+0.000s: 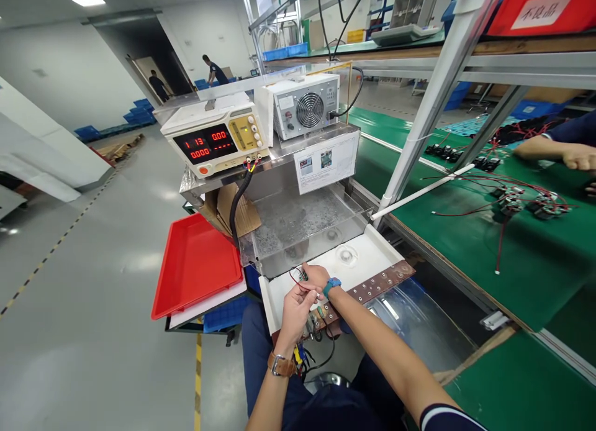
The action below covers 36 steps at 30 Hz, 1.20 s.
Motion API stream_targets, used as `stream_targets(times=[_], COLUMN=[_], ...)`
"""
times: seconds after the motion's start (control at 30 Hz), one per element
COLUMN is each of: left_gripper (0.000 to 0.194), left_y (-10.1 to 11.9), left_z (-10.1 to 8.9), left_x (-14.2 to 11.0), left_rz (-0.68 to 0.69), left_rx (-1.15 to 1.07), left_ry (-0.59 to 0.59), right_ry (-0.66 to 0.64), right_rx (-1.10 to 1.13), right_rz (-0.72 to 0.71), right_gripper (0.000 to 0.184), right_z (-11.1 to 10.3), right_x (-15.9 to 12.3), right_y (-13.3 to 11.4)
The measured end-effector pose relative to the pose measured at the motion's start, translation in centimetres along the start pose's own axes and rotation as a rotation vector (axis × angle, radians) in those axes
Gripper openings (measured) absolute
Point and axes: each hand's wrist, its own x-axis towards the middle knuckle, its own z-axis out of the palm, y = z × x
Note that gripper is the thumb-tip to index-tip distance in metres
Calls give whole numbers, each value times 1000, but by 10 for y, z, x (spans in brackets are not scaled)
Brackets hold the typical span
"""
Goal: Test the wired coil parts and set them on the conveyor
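My left hand [296,308], with a brown-strapped watch on the wrist, is closed in a pinch at the white end of a thin wire lead. Close against it, my right hand [317,277], with a blue band on the wrist, is closed round a small dark part [305,274], mostly hidden by the fingers. A thin red wire [292,272] loops out to the left of that part. Both hands are over a white tray-like fixture [372,248]. Along its near edge runs a brown strip [382,281] with metal studs, and cables hang below it.
A power supply [216,136] with red digits stands beside a fan-backed grey unit [307,105] on a metal shelf. A red tray [195,263] is at the left. On the green bench [465,251] lie wired motors [510,201], near another person's hand [577,154].
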Motion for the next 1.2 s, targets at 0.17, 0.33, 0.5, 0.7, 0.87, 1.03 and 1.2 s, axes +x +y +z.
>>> stream_targets(times=[0.17,0.33,0.5,0.7,0.87,1.03,1.2], left_gripper=[31,34,22,21,22,25,25], left_y=[-11,-24,-43,-66,-72,-72,-72], left_z=[-6,-12,-17,-22,-23,-24,-23], left_x=[6,11,18,21,21,21,21], left_rz=[-42,-43,-40,-98,-112,-116,-112], left_rx=[71,210,396,535,580,586,575], left_ry=[5,40,92,108,92,90,96], right_ry=[5,14,11,25,34,39,22], right_rx=[2,8,3,-7,-11,-14,-1], right_rz=[-2,1,2,-1,-19,-21,0], right_gripper=[40,39,39,41,42,42,43], right_z=[4,7,6,10,12,13,11], right_x=[3,4,4,5,6,6,5], right_y=[3,4,3,6,7,8,7])
